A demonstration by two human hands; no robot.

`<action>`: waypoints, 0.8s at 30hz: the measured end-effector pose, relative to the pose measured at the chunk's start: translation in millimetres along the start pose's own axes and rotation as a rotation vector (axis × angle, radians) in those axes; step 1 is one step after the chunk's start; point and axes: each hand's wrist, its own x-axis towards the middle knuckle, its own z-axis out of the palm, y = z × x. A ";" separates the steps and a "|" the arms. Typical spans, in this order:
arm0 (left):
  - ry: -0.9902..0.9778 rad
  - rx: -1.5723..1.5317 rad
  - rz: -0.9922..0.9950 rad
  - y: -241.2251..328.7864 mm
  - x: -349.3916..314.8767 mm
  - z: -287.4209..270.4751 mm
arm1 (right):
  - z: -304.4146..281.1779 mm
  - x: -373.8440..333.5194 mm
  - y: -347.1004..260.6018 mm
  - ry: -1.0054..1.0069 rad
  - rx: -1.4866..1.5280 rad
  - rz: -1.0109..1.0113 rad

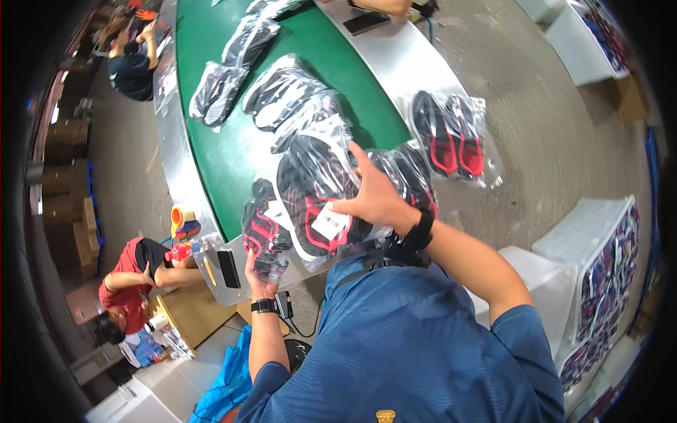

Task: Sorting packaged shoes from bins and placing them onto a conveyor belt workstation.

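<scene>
At the near end of the green conveyor belt (226, 166), my left hand (261, 282) grips the lower end of a bagged pair of black and red shoes (262, 229). My right hand (377, 197) holds the side of a larger clear bag with black, white and red shoes (307, 180). Its thumb lies by a white label (330, 223) and its index finger stretches along the bag; the other fingers are largely hidden. Another bag of dark shoes (405, 169) lies under and beside my right hand. To its right, bagged black and red shoes (448, 137) rest at the metal edge.
More bagged shoes (282, 92) lie further up the belt. A phone (229, 268) and a tape dispenser (183, 220) are at the left edge. One person in red (127, 282) sits at left; another (132, 67) is farther off. White bins (585, 261) stand at right.
</scene>
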 end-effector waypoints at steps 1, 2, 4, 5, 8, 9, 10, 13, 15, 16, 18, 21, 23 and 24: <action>-0.021 -0.052 -0.018 1.8 -1.1 15.7 | -11.8 0.2 2.2 0.046 0.054 -0.029; -0.043 -0.102 -0.040 3.6 -3.2 32.6 | -25.3 -5.5 3.5 0.065 0.194 -0.007; -0.131 -0.067 -0.046 6.8 -1.9 64.4 | -55.8 -13.2 8.2 0.112 0.265 0.042; -0.201 -0.050 -0.068 9.1 2.3 79.1 | -72.6 -20.8 9.3 0.158 0.287 0.044; -0.362 0.052 -0.149 12.1 8.1 131.4 | -120.1 -53.6 16.4 0.338 0.494 0.056; -0.374 0.087 -0.161 10.0 3.4 155.9 | -139.5 -71.8 4.3 0.347 0.646 0.102; -0.392 0.123 -0.169 5.2 -1.2 180.7 | -158.5 -91.6 3.7 0.354 0.707 0.137; -0.492 0.237 -0.260 -17.8 -1.8 234.6 | -198.0 -156.3 21.1 0.530 0.891 0.206; -0.644 0.334 -0.383 -39.7 -15.2 273.4 | -218.4 -206.1 57.8 0.610 0.933 0.185; -0.678 0.361 -0.407 -51.8 -25.8 289.2 | -225.0 -229.5 65.2 0.631 0.976 0.174; -0.655 0.406 -0.451 -84.4 -50.3 318.0 | -230.2 -282.4 77.7 0.740 1.038 0.176; -0.757 0.476 -0.542 -134.2 -88.4 346.3 | -235.2 -365.4 96.4 0.969 1.073 0.122; -0.795 0.565 -0.585 -168.0 -116.2 361.1 | -232.4 -420.2 109.8 1.060 1.065 0.054; -0.822 0.590 -0.608 -189.0 -133.0 365.3 | -230.7 -449.8 117.2 1.094 1.047 0.006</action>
